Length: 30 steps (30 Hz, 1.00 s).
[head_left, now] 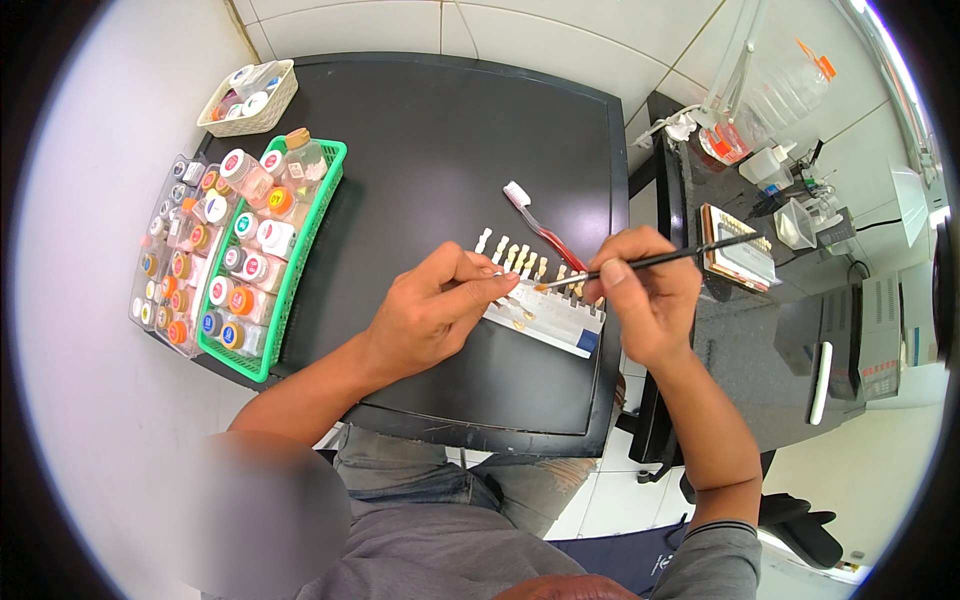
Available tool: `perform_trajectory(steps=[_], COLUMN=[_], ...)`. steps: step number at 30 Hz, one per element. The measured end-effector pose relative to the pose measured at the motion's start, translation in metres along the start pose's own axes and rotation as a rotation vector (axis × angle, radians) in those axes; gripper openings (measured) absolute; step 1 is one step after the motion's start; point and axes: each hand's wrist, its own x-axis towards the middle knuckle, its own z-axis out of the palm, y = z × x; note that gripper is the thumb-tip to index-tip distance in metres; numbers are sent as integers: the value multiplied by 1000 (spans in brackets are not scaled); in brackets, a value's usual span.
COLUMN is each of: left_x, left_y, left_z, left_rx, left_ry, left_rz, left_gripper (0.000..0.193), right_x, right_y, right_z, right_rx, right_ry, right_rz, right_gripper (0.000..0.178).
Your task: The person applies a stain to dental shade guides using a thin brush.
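My right hand (650,300) grips a thin brush (715,243) with a dark handle, its brownish tip pointing left toward my other hand. My left hand (430,310) is closed in a pinch, thumb against fingers; whatever is between them is too small to make out. Beneath and between both hands lies a silver-grey tooth shade guide (560,335) with a row of tooth-shaped tabs along its far side. Just beyond it rests a toothbrush (545,232) with a red and clear handle and white bristles. My fingers partly cover the guide.
On the left stands a green basket (318,235) of capped jars, beside a clear container (150,262) of more jars. A small cream basket (262,122) sits at the black table's (430,140) far left corner. Rightward, a dark counter (740,340) carries bottles and a notebook (735,248).
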Motion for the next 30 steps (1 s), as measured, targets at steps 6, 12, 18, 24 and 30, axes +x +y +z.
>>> perform_trajectory(steps=[6,12,18,24,30], left_x=[0,-2,-3,-2,-3], left_y=[1,-1,1,0,-1], left_z=[0,1,-1,0,2], left_rx=[9,4,-4,-20,5], left_ry=[-9,-35,-55,-55,-62], left_rz=[-8,-6,-47,-18,-18], left_gripper=[42,41,40,39,38], right_x=[1,1,3,2,0], right_y=[3,1,0,1,-3], right_z=[0,4,1,2,5], right_rx=[-112,-84,-86,-93,-24], right_ry=[-191,-156,-185,-208,-201], right_rz=[-105,-76,-57,-31,-6], right_gripper=[7,7,8,9,8])
